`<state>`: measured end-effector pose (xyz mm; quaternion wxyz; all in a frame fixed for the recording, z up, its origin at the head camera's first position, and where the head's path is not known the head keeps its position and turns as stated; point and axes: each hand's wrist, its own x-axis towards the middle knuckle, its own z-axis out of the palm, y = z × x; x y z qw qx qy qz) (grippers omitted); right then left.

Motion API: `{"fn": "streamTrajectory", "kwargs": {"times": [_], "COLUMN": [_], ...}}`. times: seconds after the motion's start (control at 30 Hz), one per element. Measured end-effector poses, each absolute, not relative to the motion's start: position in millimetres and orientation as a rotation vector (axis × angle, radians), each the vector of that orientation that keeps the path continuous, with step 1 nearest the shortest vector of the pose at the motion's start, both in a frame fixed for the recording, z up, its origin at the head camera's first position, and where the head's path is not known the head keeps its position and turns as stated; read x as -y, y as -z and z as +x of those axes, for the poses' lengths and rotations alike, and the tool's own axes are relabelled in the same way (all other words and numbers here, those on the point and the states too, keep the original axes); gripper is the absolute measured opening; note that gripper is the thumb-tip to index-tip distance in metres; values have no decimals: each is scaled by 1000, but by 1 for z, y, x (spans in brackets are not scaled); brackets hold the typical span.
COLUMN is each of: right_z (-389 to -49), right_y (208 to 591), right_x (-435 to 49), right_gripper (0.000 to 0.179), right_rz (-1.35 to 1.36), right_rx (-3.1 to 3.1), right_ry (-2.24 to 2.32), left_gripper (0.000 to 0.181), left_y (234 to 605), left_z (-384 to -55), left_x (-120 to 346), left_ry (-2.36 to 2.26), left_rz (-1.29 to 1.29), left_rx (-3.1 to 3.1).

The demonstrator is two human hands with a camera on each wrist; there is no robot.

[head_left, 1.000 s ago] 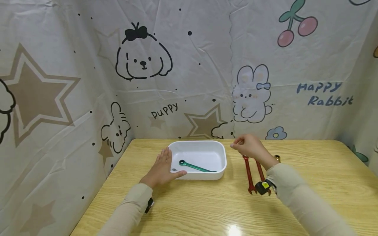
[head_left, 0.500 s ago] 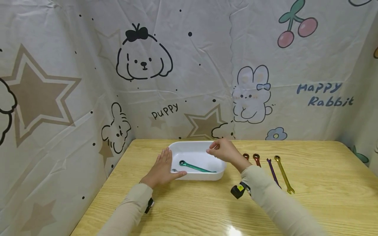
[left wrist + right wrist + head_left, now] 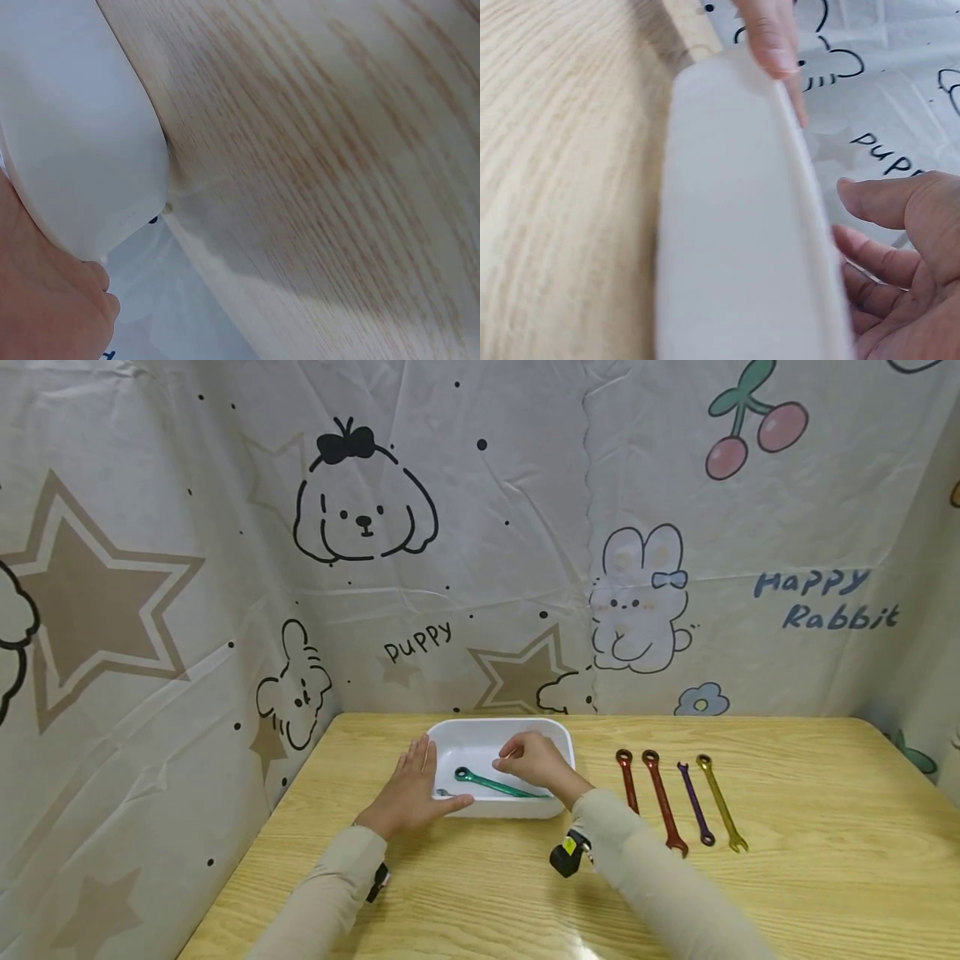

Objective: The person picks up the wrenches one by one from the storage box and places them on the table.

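Note:
A white rectangular tray (image 3: 480,808) stands on the table. Inside lies a green ratcheting wrench (image 3: 491,783), its ring end to the left, with the small silvery end of another item (image 3: 444,792) at the front left corner. My left hand (image 3: 408,789) rests on the tray's left rim, fingers straight and thumb across the front edge. My right hand (image 3: 538,762) hovers over the tray's right half, above the green wrench. In the right wrist view, its thumb and index finger are apart, the other fingers loosely bent, and nothing shows between them.
To the right of the tray lie two red wrenches (image 3: 663,802), a smaller purple wrench (image 3: 697,806) and a gold wrench (image 3: 722,802), roughly side by side. The right forearm partly covers the red ones. A printed cloth (image 3: 517,568) hangs behind the wooden table (image 3: 825,827).
My right hand has moved left from above the loose wrenches to inside the tray's outline and lower, uncovering the purple and gold wrenches. The left hand and tray stay put.

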<state>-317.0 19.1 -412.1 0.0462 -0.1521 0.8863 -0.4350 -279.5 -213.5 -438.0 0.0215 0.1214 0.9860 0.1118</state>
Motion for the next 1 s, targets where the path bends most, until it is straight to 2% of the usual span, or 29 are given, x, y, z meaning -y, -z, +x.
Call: {"fn": "streamTrajectory", "kwargs": {"times": [0.3,1.0], "right_z": [-322,-327], "right_y": [437,444], "right_x": [-10,-2], "right_gripper": [18,20], "right_rz": [-445,-522], "right_rx": [-2726,-2826], "right_ry": [1274,957], "left_gripper": [121,121], "left_y": [440,439], "left_z": [-279,-279], "left_x": [213,213], "left_ry": [-363,-378], "left_rz": [379,390], "left_rx": [-3063,-3059]}}
